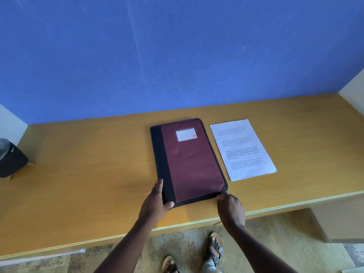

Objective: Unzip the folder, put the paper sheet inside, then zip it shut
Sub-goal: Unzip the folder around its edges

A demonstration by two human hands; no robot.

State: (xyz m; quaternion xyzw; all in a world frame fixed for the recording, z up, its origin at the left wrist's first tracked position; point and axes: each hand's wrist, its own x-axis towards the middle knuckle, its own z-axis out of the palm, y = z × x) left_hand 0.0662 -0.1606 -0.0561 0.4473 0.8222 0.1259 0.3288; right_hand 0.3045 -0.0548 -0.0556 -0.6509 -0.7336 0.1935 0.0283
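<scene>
A maroon zip folder (194, 162) with a black spine and a white label lies flat and closed on the wooden desk. My left hand (156, 201) grips its near left corner, thumb on top of the cover. My right hand (230, 207) pinches the zipper pull (218, 197) at the folder's near right corner. A printed paper sheet (243, 148) lies flat on the desk just right of the folder, apart from it.
The wooden desk (88, 174) runs against a blue wall. A dark round object (10, 159) stands at the far left edge. My sandalled feet (215, 247) show on the patterned floor below the desk's front edge.
</scene>
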